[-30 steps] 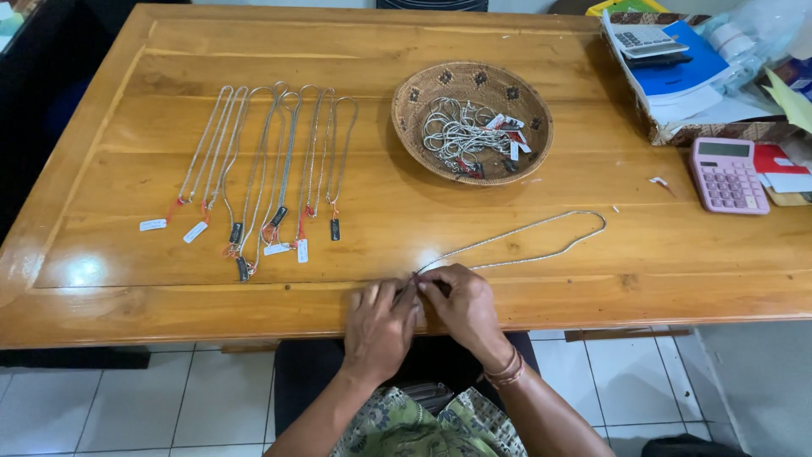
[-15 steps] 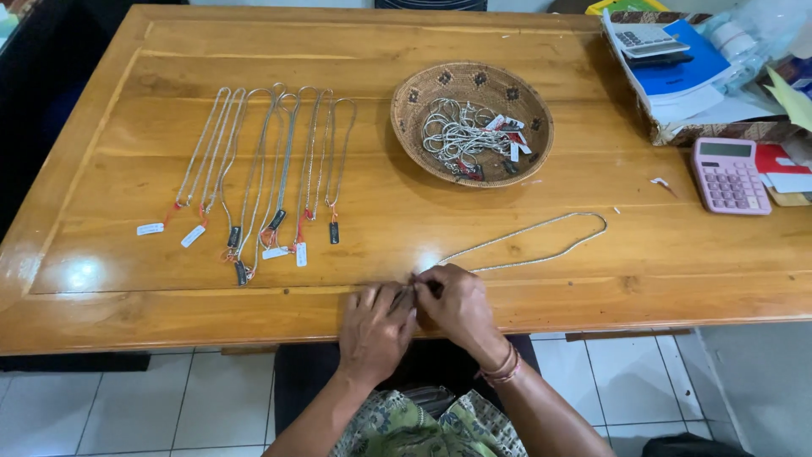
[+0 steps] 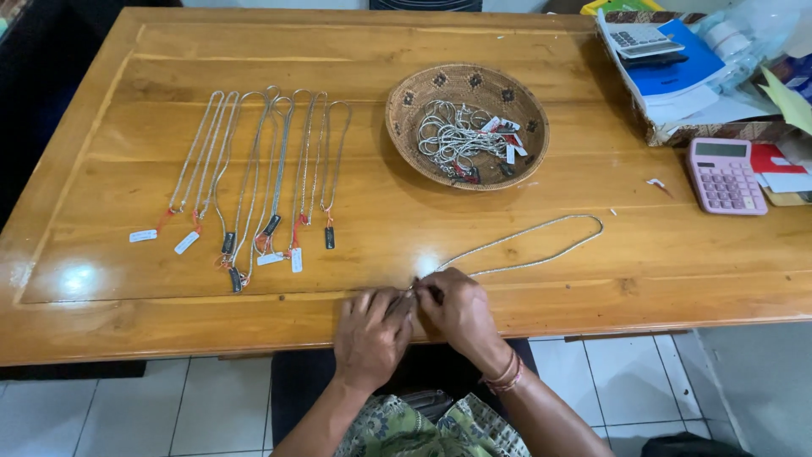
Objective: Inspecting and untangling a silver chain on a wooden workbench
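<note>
My left hand (image 3: 370, 336) and my right hand (image 3: 458, 311) meet at the front edge of the wooden table (image 3: 101, 322), fingers pinched together on the near ends of a silver chain necklace (image 3: 541, 245). The chain's loop stretches away to the right across the table top. What the fingertips pinch is hidden between them. To the left, several silver necklaces with small tags (image 3: 262, 173) lie side by side in a row. A round woven basket (image 3: 406, 106) at the back middle holds a tangle of more tagged chains (image 3: 461, 140).
A pink calculator (image 3: 725, 174) lies at the right edge. Behind it stands a box with blue and white papers and a grey calculator (image 3: 643, 38). A small scrap (image 3: 655, 183) lies near the pink calculator. Tiled floor shows below the table.
Both hands stay at the chain's near ends, shifting only slightly. The chain's loop has shifted a little on the table.
</note>
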